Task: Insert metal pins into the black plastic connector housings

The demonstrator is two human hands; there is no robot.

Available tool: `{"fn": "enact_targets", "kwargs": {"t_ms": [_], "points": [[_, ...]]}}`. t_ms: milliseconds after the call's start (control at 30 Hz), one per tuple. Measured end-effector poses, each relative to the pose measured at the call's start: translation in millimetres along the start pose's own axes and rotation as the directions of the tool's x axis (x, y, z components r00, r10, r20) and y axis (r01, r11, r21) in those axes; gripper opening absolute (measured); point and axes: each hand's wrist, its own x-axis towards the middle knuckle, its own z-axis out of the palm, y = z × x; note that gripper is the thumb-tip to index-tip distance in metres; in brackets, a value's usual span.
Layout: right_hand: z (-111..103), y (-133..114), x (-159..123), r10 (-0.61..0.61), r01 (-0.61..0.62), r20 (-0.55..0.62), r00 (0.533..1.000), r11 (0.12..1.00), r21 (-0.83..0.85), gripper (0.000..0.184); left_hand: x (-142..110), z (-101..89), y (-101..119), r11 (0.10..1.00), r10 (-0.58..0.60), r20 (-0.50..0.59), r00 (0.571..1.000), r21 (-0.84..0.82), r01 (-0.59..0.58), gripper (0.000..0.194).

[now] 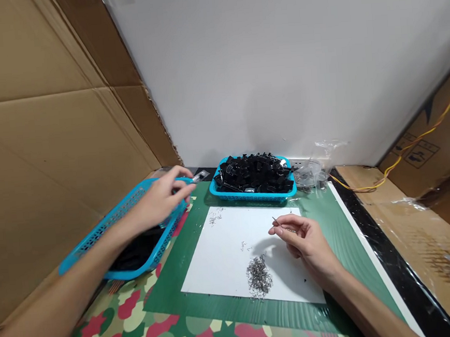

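My left hand [167, 196] is over the right side of a long blue plastic basket [154, 257], slightly blurred. Its fingers are bent but apart, with nothing visible between them. Black pieces [138, 250] lie in that basket, partly hidden by my forearm. Just past the fingertips is a small clear piece with a dark spot [201, 176]. Above a white sheet [201, 264], my right hand [302, 237] pinches a thin dark metal pin [276, 220]. Small metal bits show under its curled fingers. A pile of tiny bent metal wire pieces [259, 277] lies on the sheet.
A second blue basket [252, 195] heaped with black plastic parts [252, 172] stands at the back. Beside it sits crumpled clear plastic [313, 174]. Cardboard [69, 123] walls the left; a carton [433, 141] and yellow wire [394, 164] are at right. Green mat [205, 307] covers the table.
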Motion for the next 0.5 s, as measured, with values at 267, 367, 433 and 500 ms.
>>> {"fn": "enact_targets", "kwargs": {"t_ms": [267, 367, 433, 500], "points": [[-4, 6, 0, -0.005, 0.005, 0.023, 1.0, 1.0, -0.006, 0.035, -20, 121.1, 69, 0.805, 0.226, 0.172, 0.959, -0.587, -0.085, 0.022], [-6, 4, 1, -0.009, 0.009, 0.007, 1.0, 1.0, 0.015, 0.036, -20, 147.7, 66, 0.653, 0.152, 0.2, 0.968, -0.755, 0.053, 0.028], [-7, 2, 1, -0.005, 0.005, -0.011, 1.0, 0.999, 0.044, 0.036, -21, 157.2, 63, 0.575, 0.123, 0.238, 0.963, -0.808, 0.127, 0.032], [-8, 1, 0, 0.011, -0.01, -0.021, 1.0, 0.998, 0.06, 0.036, -24, 161.9, 60, 0.534, 0.108, 0.253, 0.961, -0.831, 0.159, 0.034]]}}
